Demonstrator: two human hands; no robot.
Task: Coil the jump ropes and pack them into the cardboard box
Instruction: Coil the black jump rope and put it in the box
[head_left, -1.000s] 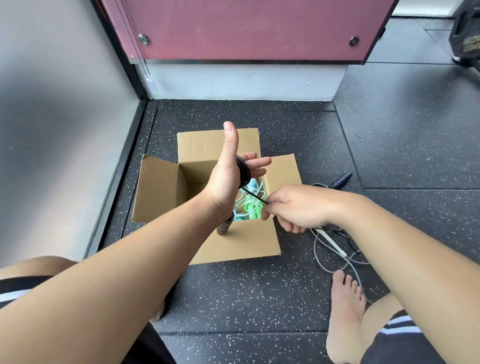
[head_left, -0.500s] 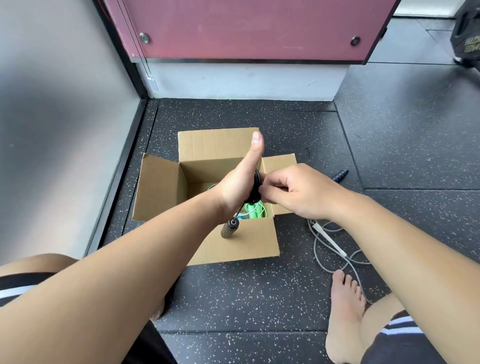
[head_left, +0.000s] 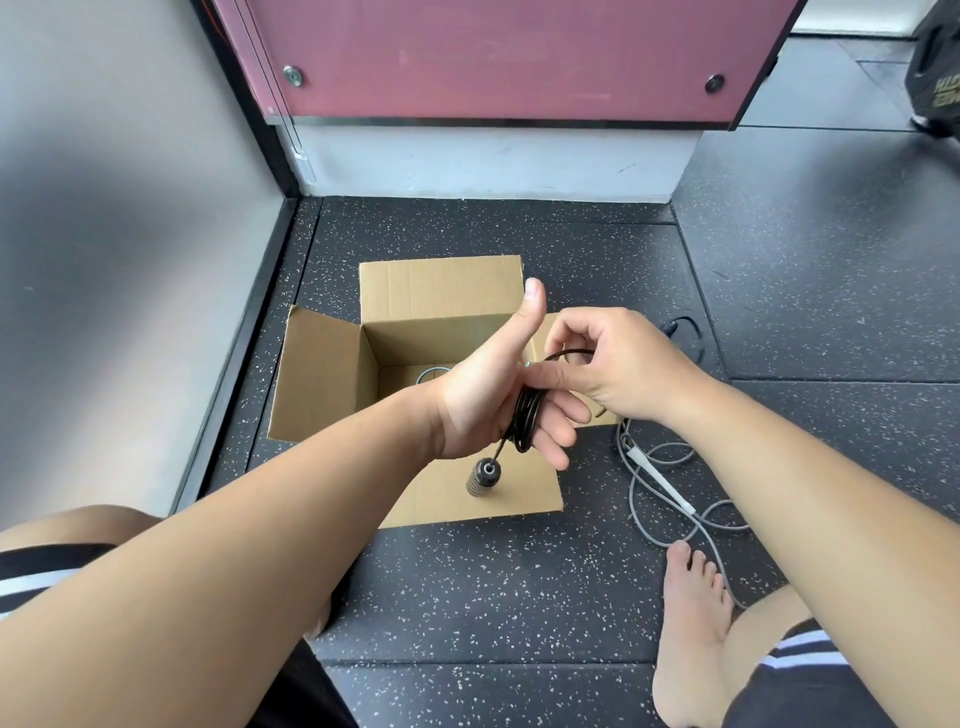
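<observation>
Head view: right hand (head_left: 613, 364) has risen since a second ago, from below the coil (head_left: 525, 418) to over the left hand (head_left: 480, 410), with the rope (head_left: 569, 354) pinched between thumb and forefinger. Left fingers are straight and together, thumb up. They carry the coil over the box (head_left: 322, 384), with the handle (head_left: 483, 480) dangling. Free rope arcs off rightward, so the right hand is nearer it. The next wrap probably crosses the left fingertips.

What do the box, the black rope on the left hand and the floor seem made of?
The box: plain brown corrugated cardboard, matte; fold creases and raw flap edges show. The black rope: probably smooth plastic or rubber-coated cord, slightly glossy, holding tight coils. The floor: seemingly rubber tiles, matte black with white flecks and seams.
</observation>
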